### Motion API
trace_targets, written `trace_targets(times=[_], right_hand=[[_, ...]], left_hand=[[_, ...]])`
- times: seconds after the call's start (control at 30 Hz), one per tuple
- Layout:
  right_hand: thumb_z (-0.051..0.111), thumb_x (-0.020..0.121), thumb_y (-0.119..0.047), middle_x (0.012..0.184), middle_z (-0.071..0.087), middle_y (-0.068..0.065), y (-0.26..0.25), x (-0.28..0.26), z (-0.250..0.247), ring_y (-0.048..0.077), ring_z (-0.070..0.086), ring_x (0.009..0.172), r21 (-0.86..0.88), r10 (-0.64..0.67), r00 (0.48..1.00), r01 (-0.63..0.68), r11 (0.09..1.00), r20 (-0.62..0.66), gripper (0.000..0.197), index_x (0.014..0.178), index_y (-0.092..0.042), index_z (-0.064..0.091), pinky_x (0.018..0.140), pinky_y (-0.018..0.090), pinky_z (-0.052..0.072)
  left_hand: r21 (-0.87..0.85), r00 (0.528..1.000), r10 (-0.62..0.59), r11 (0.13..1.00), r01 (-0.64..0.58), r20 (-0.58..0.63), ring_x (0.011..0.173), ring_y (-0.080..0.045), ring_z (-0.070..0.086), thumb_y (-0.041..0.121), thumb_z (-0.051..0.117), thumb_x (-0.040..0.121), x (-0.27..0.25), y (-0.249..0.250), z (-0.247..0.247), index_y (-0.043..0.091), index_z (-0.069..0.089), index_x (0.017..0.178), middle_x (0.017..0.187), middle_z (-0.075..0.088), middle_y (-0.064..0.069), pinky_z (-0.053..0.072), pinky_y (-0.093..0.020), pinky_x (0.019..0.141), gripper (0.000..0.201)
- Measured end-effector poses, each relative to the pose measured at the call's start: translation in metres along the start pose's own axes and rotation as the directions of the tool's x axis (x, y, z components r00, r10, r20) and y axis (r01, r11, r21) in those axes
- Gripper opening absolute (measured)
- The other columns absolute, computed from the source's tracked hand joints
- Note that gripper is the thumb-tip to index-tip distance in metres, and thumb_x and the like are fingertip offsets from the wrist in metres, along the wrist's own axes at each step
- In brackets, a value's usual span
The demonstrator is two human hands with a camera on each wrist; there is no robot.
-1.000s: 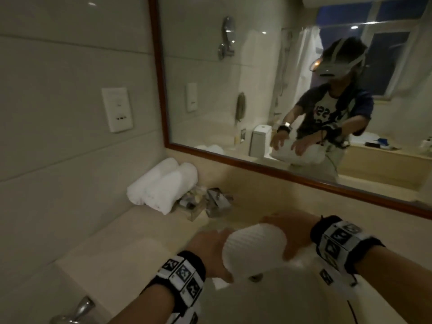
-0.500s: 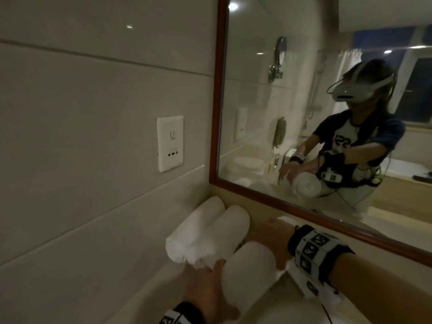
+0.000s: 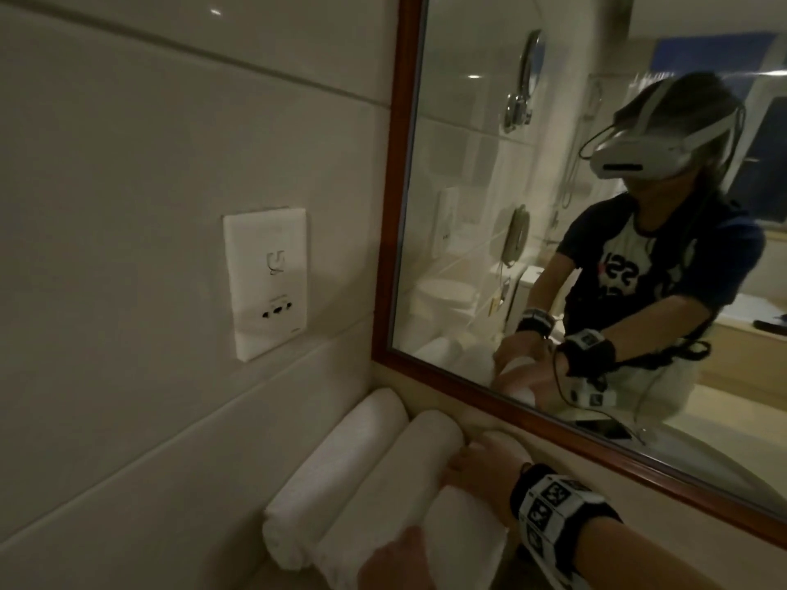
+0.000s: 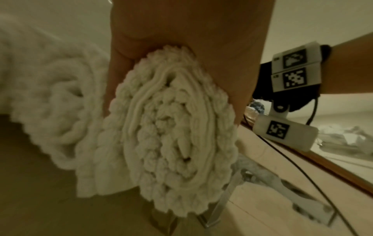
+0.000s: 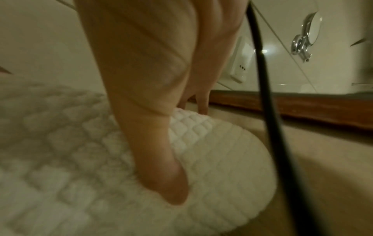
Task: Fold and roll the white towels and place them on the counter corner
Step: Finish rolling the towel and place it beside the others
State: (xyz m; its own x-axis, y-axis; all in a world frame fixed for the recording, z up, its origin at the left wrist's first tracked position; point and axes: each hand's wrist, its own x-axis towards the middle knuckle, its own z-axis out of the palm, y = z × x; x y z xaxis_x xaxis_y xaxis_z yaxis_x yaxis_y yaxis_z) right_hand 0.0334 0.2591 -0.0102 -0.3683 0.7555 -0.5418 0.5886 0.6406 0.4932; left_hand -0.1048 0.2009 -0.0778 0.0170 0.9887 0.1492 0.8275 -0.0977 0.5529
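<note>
Two rolled white towels (image 3: 340, 466) lie side by side in the counter corner, against the tiled wall. A third rolled white towel (image 3: 464, 538) sits right beside them, touching the nearer roll. My left hand (image 3: 396, 559) grips its near end; the spiral end of the rolled towel (image 4: 171, 135) fills the left wrist view, under the left hand (image 4: 181, 32). My right hand (image 3: 481, 466) lies over the far end. In the right wrist view the right hand (image 5: 151, 79) straddles the towel (image 5: 212, 159), thumb down one side, fingers behind it. Whether the roll rests on the counter is unclear.
A white socket plate (image 3: 266, 283) is on the tiled wall above the rolls. The wood-framed mirror (image 3: 392, 206) runs along the back, close to my right hand. A clear tray (image 4: 222, 207) with small packets stands just right of the held roll. Beige counter (image 4: 40, 199) lies in front.
Both hands carried the rolled towel from over the basin left and back into the corner, down beside the two rolls. The head view swung left and closer.
</note>
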Motion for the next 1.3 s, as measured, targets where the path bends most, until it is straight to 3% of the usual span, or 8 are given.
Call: trace_targets(times=[0.03, 0.1, 0.3, 0.43, 0.5, 0.6, 0.97, 1.3], right_hand=[[0.059, 0.089, -0.023, 0.154, 0.022, 0.005, 0.002, 0.004, 0.008, 0.028, 0.022, 0.140, 0.028, -0.003, 1.000, 0.004, 1.000, -0.029, 0.070, 0.147, -0.020, 0.021, 0.112, 0.053, 0.022], [0.062, 0.086, -0.022, 0.153, 0.022, 0.005, 0.003, 0.008, 0.021, 0.026, 0.021, 0.139, 0.118, -0.010, 0.996, 0.021, 0.993, -0.092, 0.070, 0.146, -0.019, 0.024, 0.111, 0.055, 0.021], [0.052, 0.092, -0.021, 0.156, 0.003, 0.007, -0.015, 0.005, 0.054, 0.031, 0.001, 0.145, 0.500, 0.341, 0.931, -0.235, 0.834, -0.130, 0.068, 0.147, -0.031, 0.013, 0.114, 0.056, 0.016], [0.043, 0.097, -0.020, 0.154, 0.002, 0.020, -0.025, -0.016, 0.062, 0.035, 0.019, 0.141, 0.930, 0.545, 0.827, -0.298, 0.216, 0.139, 0.072, 0.149, -0.018, -0.007, 0.115, 0.040, 0.027], [0.048, 0.095, -0.024, 0.151, 0.017, 0.021, -0.032, -0.017, 0.060, 0.036, 0.035, 0.133, 0.955, 0.514, 0.806, -0.229, -0.189, 0.295, 0.078, 0.149, -0.022, -0.008, 0.108, 0.044, 0.037], [0.059, 0.088, -0.040, 0.153, 0.014, 0.021, -0.045, -0.008, 0.051, 0.038, 0.033, 0.135, 0.884, 0.475, 0.786, -0.187, -0.429, 0.396, 0.093, 0.148, -0.031, -0.011, 0.108, 0.047, 0.036], [0.067, 0.081, -0.044, 0.154, -0.019, 0.018, -0.054, -0.004, 0.033, 0.035, 0.008, 0.145, 0.911, 0.461, 0.831, -0.123, -0.393, 0.311, 0.109, 0.145, -0.031, -0.021, 0.117, 0.041, 0.023], [0.050, 0.059, -0.085, 0.149, -0.033, 0.022, -0.062, 0.025, 0.013, 0.040, -0.032, 0.136, 0.930, 0.451, 0.872, -0.308, 0.202, 0.191, 0.120, 0.146, -0.037, -0.016, 0.107, 0.066, -0.011]], left_hand=[[0.166, 0.972, 0.051, 0.986, -0.012, -0.228, 0.021, -0.012, 0.008, 0.032, 0.005, 0.100, 0.001, -0.011, 0.039, 0.018, 0.046, 0.031, 0.037, 0.002, 0.007, 0.000, -0.005, 0.065, 0.081], [0.245, 0.895, 0.081, 0.969, 0.033, -0.438, 0.025, -0.019, 0.029, 0.020, 0.007, 0.101, 0.001, -0.024, 0.077, 0.011, 0.049, 0.059, 0.033, 0.030, -0.005, 0.006, -0.015, 0.033, 0.060], [0.154, 0.992, 0.095, 0.985, -0.081, -0.088, 0.029, -0.018, 0.051, 0.016, 0.013, 0.099, -0.021, -0.009, 0.050, 0.017, 0.059, 0.076, 0.041, 0.056, -0.007, 0.036, -0.020, 0.033, 0.052], [0.244, 0.977, 0.153, 0.952, -0.186, 0.147, 0.078, -0.027, 0.068, 0.049, 0.039, 0.076, -0.029, -0.008, 0.014, 0.027, 0.055, 0.115, 0.111, 0.053, -0.007, 0.050, -0.039, 0.063, 0.047], [0.309, 0.927, 0.074, 0.930, -0.197, 0.368, 0.141, -0.022, 0.020, 0.091, 0.029, 0.053, -0.012, -0.008, -0.010, 0.040, 0.010, 0.145, 0.152, 0.005, 0.007, 0.028, -0.056, 0.105, 0.107], [0.319, 0.865, -0.076, 0.942, -0.100, 0.496, 0.137, -0.020, -0.033, 0.099, 0.017, 0.030, 0.004, -0.013, -0.030, 0.050, -0.029, 0.135, 0.145, -0.041, 0.000, -0.008, -0.064, 0.109, 0.124], [0.354, 0.769, -0.105, 0.921, -0.164, 0.630, 0.140, -0.029, -0.029, 0.097, 0.027, 0.032, 0.027, -0.021, -0.032, 0.062, -0.037, 0.120, 0.149, -0.037, -0.007, -0.006, -0.071, 0.103, 0.115], [0.364, 0.800, -0.089, 0.916, -0.168, 0.594, 0.142, -0.035, -0.021, 0.101, 0.006, 0.007, 0.058, -0.066, -0.057, 0.048, -0.023, 0.138, 0.151, -0.030, -0.018, 0.002, -0.043, 0.119, 0.144]])
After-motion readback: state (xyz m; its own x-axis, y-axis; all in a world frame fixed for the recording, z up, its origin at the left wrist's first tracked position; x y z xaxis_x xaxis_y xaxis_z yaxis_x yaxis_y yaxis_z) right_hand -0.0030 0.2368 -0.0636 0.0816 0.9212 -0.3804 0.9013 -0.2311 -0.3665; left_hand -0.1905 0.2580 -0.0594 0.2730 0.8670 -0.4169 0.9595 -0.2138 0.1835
